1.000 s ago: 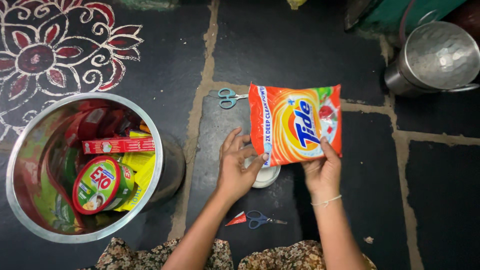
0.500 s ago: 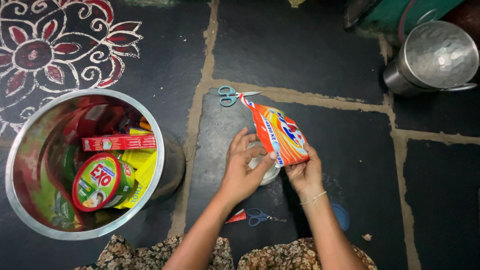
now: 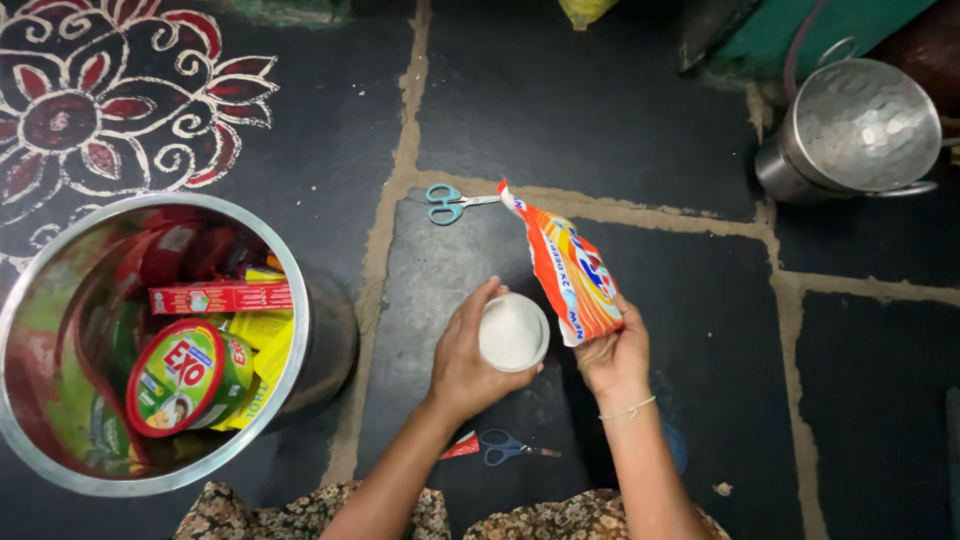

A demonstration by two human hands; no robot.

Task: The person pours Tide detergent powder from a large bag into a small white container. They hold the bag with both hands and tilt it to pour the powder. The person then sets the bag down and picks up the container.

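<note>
My left hand [image 3: 462, 362] wraps the white tub [image 3: 513, 332]; right hand [image 3: 612, 360] pinches the orange pouch [image 3: 572, 272] by its low end. Pouch sits just right of the tub, long axis slanting up-left, mouth beside the rim.

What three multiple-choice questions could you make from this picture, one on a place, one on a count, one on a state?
1. Where do the teal scissors lie?
A. in the steel pot
B. on the floor beyond the hands
C. on the lap

2. How many pairs of scissors show?
A. one
B. two
C. four

3. How is the orange packet held?
A. tilted beside the white container
B. flat on the floor
C. inside the pot

Answers: 1 B, they lie on the dark floor; 2 B, teal ones far, blue scissors near; 3 A, the right hand slants it, the left hand grips the container.
</note>
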